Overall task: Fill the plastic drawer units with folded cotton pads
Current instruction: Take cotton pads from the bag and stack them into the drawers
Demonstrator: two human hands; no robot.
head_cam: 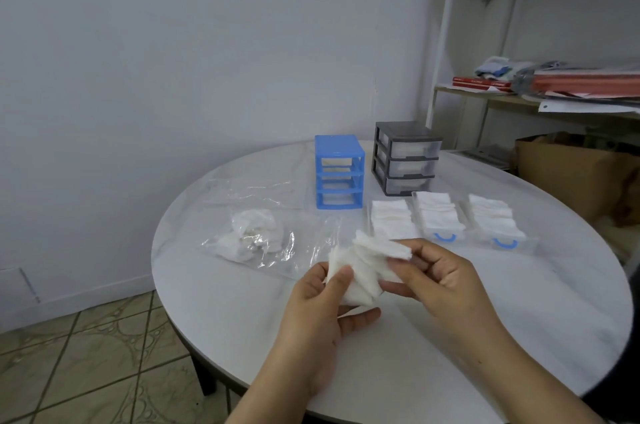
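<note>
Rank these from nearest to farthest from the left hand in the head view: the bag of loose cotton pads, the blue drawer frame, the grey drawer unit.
From the left hand:
1. Bag of loose cotton pads, on the table just up and left of the hand.
2. Blue drawer frame, farther back, near the table's middle, its slots empty.
3. Grey drawer unit, farthest, back and to the right of the blue one.

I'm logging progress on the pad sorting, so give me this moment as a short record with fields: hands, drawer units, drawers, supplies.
left hand: holds a bunch of cotton pads
right hand: pinches the upper pads of the same bunch
blue unit: frame on the table, all three slots without drawers
grey unit: three drawers in place
removed drawers: three lie in a row before the units, all holding pads
plastic bag: to the left, loose pads inside
</note>
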